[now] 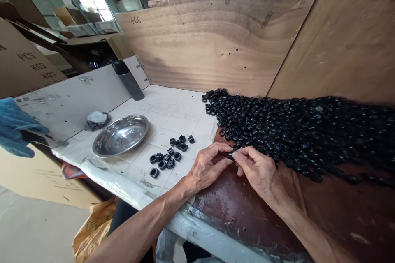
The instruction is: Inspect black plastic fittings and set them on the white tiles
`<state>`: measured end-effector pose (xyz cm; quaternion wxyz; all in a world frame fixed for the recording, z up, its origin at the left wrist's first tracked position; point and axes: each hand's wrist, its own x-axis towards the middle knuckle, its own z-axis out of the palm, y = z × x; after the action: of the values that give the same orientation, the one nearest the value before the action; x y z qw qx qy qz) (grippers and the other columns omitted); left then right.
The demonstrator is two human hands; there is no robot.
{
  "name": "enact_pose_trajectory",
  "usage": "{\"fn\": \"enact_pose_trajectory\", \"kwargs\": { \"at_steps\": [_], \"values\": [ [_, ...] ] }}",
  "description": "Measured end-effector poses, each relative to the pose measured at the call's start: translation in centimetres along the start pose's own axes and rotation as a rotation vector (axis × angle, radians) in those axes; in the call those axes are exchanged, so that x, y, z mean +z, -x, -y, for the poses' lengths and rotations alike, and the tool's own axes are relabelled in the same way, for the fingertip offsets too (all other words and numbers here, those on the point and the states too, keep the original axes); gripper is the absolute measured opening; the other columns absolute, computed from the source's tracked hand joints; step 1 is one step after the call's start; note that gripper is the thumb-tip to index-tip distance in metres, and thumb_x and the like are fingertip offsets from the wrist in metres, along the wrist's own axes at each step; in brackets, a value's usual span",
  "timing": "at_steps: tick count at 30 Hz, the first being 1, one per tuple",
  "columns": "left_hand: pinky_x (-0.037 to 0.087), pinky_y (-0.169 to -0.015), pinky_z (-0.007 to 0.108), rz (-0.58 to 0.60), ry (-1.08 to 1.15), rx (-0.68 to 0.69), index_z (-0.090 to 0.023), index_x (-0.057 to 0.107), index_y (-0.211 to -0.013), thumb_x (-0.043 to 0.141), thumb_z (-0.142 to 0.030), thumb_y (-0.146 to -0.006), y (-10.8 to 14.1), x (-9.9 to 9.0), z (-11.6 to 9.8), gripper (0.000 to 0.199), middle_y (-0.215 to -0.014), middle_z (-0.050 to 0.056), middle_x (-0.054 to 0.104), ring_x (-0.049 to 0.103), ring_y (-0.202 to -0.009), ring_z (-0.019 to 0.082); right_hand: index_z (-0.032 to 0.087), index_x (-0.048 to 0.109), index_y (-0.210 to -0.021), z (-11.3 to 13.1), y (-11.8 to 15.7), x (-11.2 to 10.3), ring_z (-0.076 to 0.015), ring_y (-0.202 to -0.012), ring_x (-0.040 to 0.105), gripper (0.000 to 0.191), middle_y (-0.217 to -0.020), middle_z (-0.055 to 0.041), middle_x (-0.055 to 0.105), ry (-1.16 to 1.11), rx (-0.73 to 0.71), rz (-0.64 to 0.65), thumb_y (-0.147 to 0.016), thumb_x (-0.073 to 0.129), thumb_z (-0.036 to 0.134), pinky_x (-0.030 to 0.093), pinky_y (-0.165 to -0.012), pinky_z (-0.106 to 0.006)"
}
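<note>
Between the fingertips of both hands is a small black plastic ring-shaped part (231,155), mostly covered by the fingers. My left hand (210,165) pinches it from the left, thumb and forefinger closed. From the other side my right hand (256,169) grips the same part, with its fingers closed too. Just beyond the hands spreads a large heap of similar black parts (277,123). Left of my left hand, a small group of these black parts (170,163) lies loosely scattered on the white tiled surface (175,123).
A shallow steel bowl (121,136) stands at the left, near a plastic-wrapped roll (97,119) and a dark grey bottle (128,80). A tall wooden board (210,45) closes off the back. A blue glove (18,125) hangs over the low left side panel (70,104).
</note>
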<state>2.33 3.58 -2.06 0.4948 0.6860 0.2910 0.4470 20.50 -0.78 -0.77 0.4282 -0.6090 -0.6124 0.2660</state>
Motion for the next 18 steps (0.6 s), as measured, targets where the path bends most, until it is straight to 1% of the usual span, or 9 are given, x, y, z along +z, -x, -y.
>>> {"fn": "enact_pose_trajectory", "kwargs": {
  "at_steps": [2, 3, 4, 5, 8, 10, 11, 13, 18],
  "values": [
    [0.054, -0.101, 0.039, 0.006, -0.038, 0.020, -0.020, 0.069, -0.114, 0.070, -0.028, -0.090, 0.0, 0.0, 0.0, 0.026, -0.118, 0.010, 0.070, 0.067, -0.112, 0.024, 0.022, 0.064, -0.069, 0.3, 0.1, 0.1, -0.0147, -0.043, 0.060, 0.043, -0.046, 0.0031, 0.060, 0.022, 0.044, 0.008, -0.097, 0.055, 0.053, 0.048, -0.048, -0.023],
    [0.054, -0.099, 0.038, 0.003, -0.035, 0.008, -0.019, 0.069, -0.113, 0.070, -0.028, -0.089, 0.0, 0.0, -0.1, 0.026, -0.116, 0.010, 0.071, 0.067, -0.110, 0.024, 0.022, 0.062, -0.066, 0.4, 0.1, 0.2, -0.0142, -0.041, 0.059, 0.046, -0.045, 0.0031, 0.058, 0.042, 0.039, 0.004, -0.098, 0.053, 0.053, 0.046, -0.047, -0.023],
    [0.055, -0.098, 0.038, -0.004, -0.021, -0.014, -0.018, 0.069, -0.112, 0.071, -0.028, -0.088, -0.1, 0.1, -0.2, 0.025, -0.114, 0.010, 0.071, 0.068, -0.107, 0.023, 0.022, 0.063, -0.069, 0.5, 0.2, 0.2, -0.0140, -0.041, 0.058, 0.044, -0.045, 0.0031, 0.058, 0.063, 0.018, -0.007, -0.099, 0.052, 0.053, 0.046, -0.047, -0.024],
    [0.056, -0.096, 0.037, -0.011, 0.005, -0.045, -0.017, 0.069, -0.110, 0.073, -0.028, -0.087, -0.1, 0.2, -0.5, 0.025, -0.112, 0.010, 0.072, 0.069, -0.105, 0.023, 0.022, 0.066, -0.076, 0.6, 0.2, 0.2, -0.0140, -0.042, 0.058, 0.040, -0.048, 0.0027, 0.060, 0.081, -0.018, -0.029, -0.100, 0.051, 0.051, 0.046, -0.048, -0.024],
    [0.057, -0.091, 0.036, -0.033, 0.141, -0.145, -0.016, 0.069, -0.105, 0.077, -0.030, -0.083, -0.3, 0.5, -1.2, 0.028, -0.106, 0.009, 0.073, 0.071, -0.097, 0.022, 0.021, 0.067, -0.103, 0.6, 0.2, 0.1, -0.0156, -0.057, 0.065, 0.025, -0.074, -0.0023, 0.071, 0.092, -0.191, -0.077, -0.101, 0.052, 0.041, 0.051, -0.058, -0.026],
    [0.057, -0.090, 0.035, -0.043, 0.211, -0.189, -0.016, 0.068, -0.105, 0.078, -0.032, -0.082, -0.3, 0.6, -1.5, 0.030, -0.105, 0.008, 0.074, 0.072, -0.095, 0.022, 0.020, 0.066, -0.108, 0.5, 0.2, -0.1, -0.0174, -0.070, 0.068, 0.021, -0.089, -0.0059, 0.073, 0.106, -0.305, -0.056, -0.100, 0.054, 0.036, 0.054, -0.067, -0.027],
    [0.057, -0.090, 0.035, -0.047, 0.222, -0.194, -0.016, 0.067, -0.105, 0.078, -0.032, -0.083, -0.3, 0.5, -1.5, 0.030, -0.105, 0.008, 0.074, 0.072, -0.094, 0.021, 0.020, 0.066, -0.109, 0.4, 0.1, -0.2, -0.0182, -0.075, 0.069, 0.020, -0.092, -0.0069, 0.073, 0.118, -0.347, -0.041, -0.100, 0.055, 0.034, 0.055, -0.069, -0.028],
    [0.057, -0.090, 0.035, -0.047, 0.175, -0.161, -0.016, 0.068, -0.107, 0.076, -0.031, -0.084, -0.3, 0.4, -1.3, 0.028, -0.106, 0.008, 0.073, 0.071, -0.096, 0.021, 0.020, 0.066, -0.110, 0.2, 0.1, -0.3, -0.0188, -0.074, 0.070, 0.020, -0.090, -0.0066, 0.073, 0.141, -0.372, -0.034, -0.100, 0.055, 0.032, 0.055, -0.069, -0.029],
    [0.054, -0.100, 0.039, -0.008, -0.106, 0.066, -0.020, 0.069, -0.114, 0.068, -0.028, -0.090, -0.1, 0.0, -0.3, 0.025, -0.116, 0.009, 0.072, 0.068, -0.109, 0.023, 0.021, 0.068, -0.096, 0.0, 0.1, -0.1, -0.0165, -0.053, 0.065, 0.023, -0.069, -0.0023, 0.070, 0.159, -0.257, -0.033, -0.100, 0.054, 0.039, 0.051, -0.053, -0.027]
  ]
}}
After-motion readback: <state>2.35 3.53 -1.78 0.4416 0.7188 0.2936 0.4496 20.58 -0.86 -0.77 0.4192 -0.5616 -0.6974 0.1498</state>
